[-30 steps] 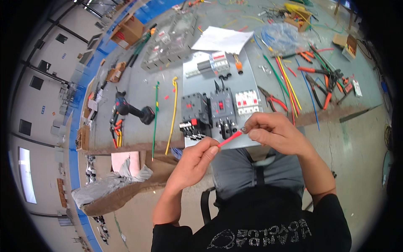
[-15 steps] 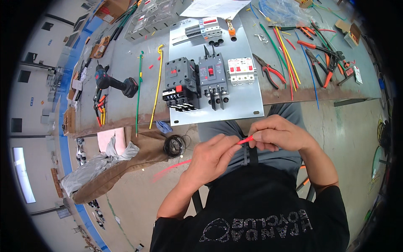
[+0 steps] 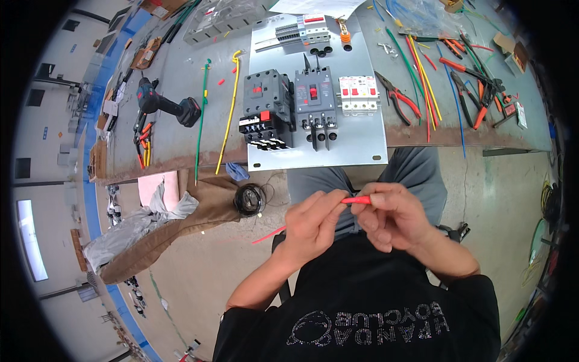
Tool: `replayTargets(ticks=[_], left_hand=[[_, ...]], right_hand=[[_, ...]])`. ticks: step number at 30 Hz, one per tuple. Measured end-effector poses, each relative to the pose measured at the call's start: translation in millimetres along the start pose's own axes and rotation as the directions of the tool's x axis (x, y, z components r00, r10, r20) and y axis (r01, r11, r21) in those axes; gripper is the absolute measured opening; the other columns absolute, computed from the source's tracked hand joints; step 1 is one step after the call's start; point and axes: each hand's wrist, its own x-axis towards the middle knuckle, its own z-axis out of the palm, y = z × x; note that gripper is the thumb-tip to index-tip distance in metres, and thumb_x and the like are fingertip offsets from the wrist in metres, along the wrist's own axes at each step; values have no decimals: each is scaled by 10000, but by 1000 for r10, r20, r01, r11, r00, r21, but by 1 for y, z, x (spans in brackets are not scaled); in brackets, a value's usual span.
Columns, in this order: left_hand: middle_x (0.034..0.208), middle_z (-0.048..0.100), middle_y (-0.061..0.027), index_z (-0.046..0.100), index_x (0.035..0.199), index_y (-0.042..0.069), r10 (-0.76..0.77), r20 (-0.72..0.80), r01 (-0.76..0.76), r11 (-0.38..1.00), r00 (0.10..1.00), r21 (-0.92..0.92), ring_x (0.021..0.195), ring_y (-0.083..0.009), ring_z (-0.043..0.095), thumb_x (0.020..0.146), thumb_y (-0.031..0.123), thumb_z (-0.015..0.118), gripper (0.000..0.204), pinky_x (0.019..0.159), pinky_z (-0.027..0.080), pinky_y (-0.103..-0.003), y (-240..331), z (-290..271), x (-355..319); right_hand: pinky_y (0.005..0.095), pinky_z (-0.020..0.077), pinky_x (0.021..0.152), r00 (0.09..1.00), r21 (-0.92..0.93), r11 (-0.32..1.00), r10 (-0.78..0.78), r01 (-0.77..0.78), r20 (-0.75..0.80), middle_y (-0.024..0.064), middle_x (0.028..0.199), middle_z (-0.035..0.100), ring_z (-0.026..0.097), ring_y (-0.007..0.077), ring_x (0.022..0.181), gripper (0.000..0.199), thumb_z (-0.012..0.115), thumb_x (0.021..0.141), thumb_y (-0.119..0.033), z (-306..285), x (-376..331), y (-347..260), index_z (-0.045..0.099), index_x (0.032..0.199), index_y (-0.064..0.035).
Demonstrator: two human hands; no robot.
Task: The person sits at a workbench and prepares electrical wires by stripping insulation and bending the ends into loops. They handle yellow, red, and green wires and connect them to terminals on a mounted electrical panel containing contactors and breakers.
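Both hands pinching a thin red insulated wire: left hand (image 3: 313, 220) gripping mid-length, right hand (image 3: 392, 214) holding its end, grey metal mounting plate (image 3: 362, 136) beyond them.

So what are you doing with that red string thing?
It's a red wire, not string. The seated person pinches it between the left hand and the right hand, above the lap. Its loose end trails down past the left hand. In front, a grey metal plate on the workbench carries switch boxes. Pliers and coloured wires lie to the right.
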Motion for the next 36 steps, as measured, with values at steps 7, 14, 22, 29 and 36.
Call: replayTargets(ticks=[7, 14, 22, 29, 36], left_hand=[[740, 595, -106, 714, 1122, -22, 90, -115, -92, 996, 989, -13, 558, -243, 582, 931, 7, 704, 194, 503, 447, -338, -5, 11, 8], [721, 618, -88, 724, 1075, -28, 167, 28, -167, 986, 986, -10, 544, -211, 586, 928, 31, 713, 159, 495, 455, -326, -8, 15, -2], [710, 600, -73, 726, 1024, -17, 193, 61, -195, 980, 979, 29, 521, -215, 566, 867, 34, 746, 166, 476, 434, -329, -6, 15, -1], [724, 606, -77, 735, 1037, -19, 154, 129, -162, 985, 980, 52, 530, -220, 572, 825, 29, 760, 218, 478, 433, -333, -3, 14, -1], [839, 662, -121, 722, 1081, -20, 54, 65, -58, 997, 996, 56, 604, -267, 648, 813, -31, 724, 268, 522, 493, -351, 8, 20, -9]], right_hand=[[321, 578, 519, 968, 188, 977, -139, 100, 209, 155, 933, 655, 662, 190, 657, 299, 594, 1044, -161, -5, 7, 31, 605, 1238, 65], [359, 649, 786, 936, -320, 945, 173, -70, 307, 186, 1071, 691, 717, 252, 984, 365, 801, 919, -173, -42, 5, -20, 583, 1128, 32], [349, 634, 843, 884, -443, 879, 340, -177, 321, 153, 1182, 663, 686, 224, 1114, 419, 838, 868, -67, -46, 8, -30, 532, 1151, -26], [316, 582, 961, 974, -492, 868, 160, -60, 163, 126, 1308, 640, 648, 196, 1192, 756, 886, 825, -56, -26, 6, -30, 498, 1471, 10], [282, 589, 887, 985, -459, 888, 84, -5, 151, 104, 1362, 633, 626, 129, 1160, 825, 870, 841, -33, -20, 1, -15, 456, 1553, 14]])
